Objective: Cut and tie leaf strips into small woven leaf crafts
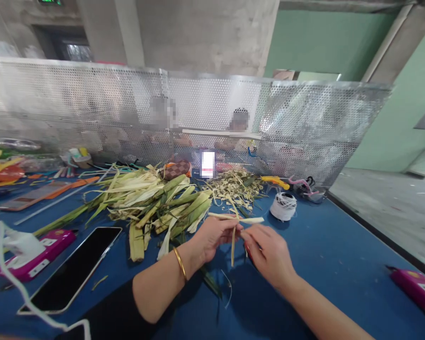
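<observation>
My left hand [212,237] pinches a crossed pair of pale palm-leaf strips [235,220] above the blue table [326,255]; one strip lies sideways, the other hangs down. A gold bangle circles that wrist. My right hand [267,250] is closed beside it, fingertips touching the strips, with a small red-handled tool [247,251] partly hidden in its grip. Just behind my hands lies a heap of green and yellow palm leaves [156,200].
A white thread spool [284,206] and a pile of leaf trimmings [233,189] sit behind. A black phone [74,269] and pink boxes [38,257] [418,288] lie at the sides. Behind a perforated metal screen [304,118] sit other people. The table's right edge borders the concrete floor.
</observation>
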`<state>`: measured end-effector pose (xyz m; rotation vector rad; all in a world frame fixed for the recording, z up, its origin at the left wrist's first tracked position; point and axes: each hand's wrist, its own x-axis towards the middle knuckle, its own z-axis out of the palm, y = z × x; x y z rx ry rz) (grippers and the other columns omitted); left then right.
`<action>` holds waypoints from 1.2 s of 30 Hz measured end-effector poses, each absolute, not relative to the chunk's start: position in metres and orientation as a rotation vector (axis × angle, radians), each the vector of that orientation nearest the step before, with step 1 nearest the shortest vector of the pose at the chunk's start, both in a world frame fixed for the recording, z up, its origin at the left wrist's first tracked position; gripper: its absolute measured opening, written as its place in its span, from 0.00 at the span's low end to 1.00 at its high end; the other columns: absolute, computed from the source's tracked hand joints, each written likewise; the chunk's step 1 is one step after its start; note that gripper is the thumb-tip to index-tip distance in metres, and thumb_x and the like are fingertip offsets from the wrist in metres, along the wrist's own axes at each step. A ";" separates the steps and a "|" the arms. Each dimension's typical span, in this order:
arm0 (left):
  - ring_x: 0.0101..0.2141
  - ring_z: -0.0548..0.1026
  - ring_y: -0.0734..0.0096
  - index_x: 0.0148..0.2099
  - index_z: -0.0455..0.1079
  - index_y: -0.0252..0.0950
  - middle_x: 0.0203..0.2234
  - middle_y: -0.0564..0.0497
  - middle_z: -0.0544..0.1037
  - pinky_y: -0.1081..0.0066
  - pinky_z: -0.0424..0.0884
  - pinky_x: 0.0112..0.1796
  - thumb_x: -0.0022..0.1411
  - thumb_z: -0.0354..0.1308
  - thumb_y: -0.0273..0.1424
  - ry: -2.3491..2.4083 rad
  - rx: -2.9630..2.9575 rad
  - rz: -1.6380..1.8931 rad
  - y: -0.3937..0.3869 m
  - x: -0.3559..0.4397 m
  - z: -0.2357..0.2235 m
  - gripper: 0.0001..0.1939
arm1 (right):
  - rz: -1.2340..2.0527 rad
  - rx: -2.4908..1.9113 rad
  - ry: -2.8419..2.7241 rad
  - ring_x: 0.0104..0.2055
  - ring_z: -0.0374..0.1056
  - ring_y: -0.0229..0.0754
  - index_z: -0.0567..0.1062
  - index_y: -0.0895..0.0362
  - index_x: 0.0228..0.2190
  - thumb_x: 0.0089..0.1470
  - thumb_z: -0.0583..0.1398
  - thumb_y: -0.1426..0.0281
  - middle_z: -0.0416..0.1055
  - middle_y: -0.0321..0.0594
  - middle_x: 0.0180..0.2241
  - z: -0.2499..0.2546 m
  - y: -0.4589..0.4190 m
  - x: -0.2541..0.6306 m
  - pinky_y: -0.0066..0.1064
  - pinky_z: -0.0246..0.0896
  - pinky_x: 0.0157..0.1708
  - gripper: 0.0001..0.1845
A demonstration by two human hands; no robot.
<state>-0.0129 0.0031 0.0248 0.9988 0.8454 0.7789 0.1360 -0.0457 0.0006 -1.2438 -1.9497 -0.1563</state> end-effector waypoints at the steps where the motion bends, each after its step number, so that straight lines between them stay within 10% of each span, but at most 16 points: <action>1: 0.28 0.71 0.74 0.31 0.72 0.32 0.24 0.52 0.73 0.72 0.69 0.35 0.48 0.63 0.32 0.836 0.984 0.769 0.004 -0.015 0.026 0.08 | -0.259 -1.259 -1.899 0.33 0.66 0.43 0.72 0.56 0.30 0.62 0.51 0.67 0.72 0.42 0.29 0.003 -0.042 0.140 0.32 0.57 0.35 0.12; 7: 0.24 0.69 0.76 0.31 0.72 0.32 0.21 0.54 0.71 0.73 0.67 0.29 0.50 0.62 0.38 0.861 0.949 0.771 0.007 -0.016 0.024 0.13 | -0.267 -1.306 -2.021 0.32 0.69 0.42 0.71 0.54 0.33 0.62 0.51 0.64 0.73 0.37 0.27 0.004 -0.027 0.153 0.41 0.54 0.50 0.12; 22: 0.19 0.64 0.78 0.29 0.71 0.33 0.18 0.56 0.68 0.75 0.61 0.23 0.52 0.61 0.40 0.914 1.164 0.749 0.004 -0.008 0.012 0.14 | 1.099 -1.283 -1.218 0.24 0.62 0.38 0.72 0.58 0.25 0.49 0.57 0.47 0.67 0.34 0.20 0.001 -0.028 0.152 0.30 0.57 0.28 0.25; 36: 0.17 0.62 0.79 0.24 0.71 0.32 0.13 0.56 0.66 0.75 0.55 0.22 0.48 0.65 0.36 0.927 1.328 0.683 -0.003 -0.003 0.006 0.12 | 0.859 -1.301 -1.255 0.23 0.61 0.37 0.70 0.57 0.20 0.46 0.61 0.52 0.66 0.33 0.19 -0.011 -0.022 0.151 0.29 0.57 0.27 0.21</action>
